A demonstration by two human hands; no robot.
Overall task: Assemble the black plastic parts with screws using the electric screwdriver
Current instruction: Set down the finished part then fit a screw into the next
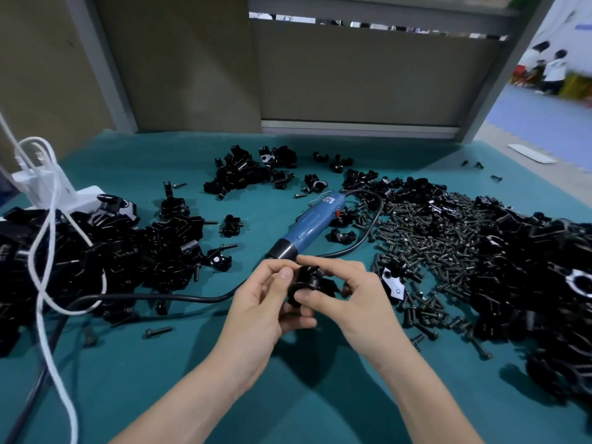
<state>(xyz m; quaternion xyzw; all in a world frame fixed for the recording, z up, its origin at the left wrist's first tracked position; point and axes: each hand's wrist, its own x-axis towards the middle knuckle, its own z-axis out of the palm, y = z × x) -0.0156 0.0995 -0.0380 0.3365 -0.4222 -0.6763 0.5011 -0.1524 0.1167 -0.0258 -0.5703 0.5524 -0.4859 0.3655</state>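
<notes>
While the electric screwdriver (312,224) lies flat, left hand (266,310) and right hand (363,304) grip one black plastic part (307,281) just in front of its tip, fingers curled round it. Screws (426,238) piled right of the screwdriver.

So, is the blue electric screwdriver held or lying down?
Lying down: the blue electric screwdriver rests on its side on the teal mat.

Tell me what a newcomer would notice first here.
Front and centre, the left hand and right hand together hold one black plastic part above the green table. Just beyond them lies the blue electric screwdriver, with a broad heap of screws spread to its right.
</notes>
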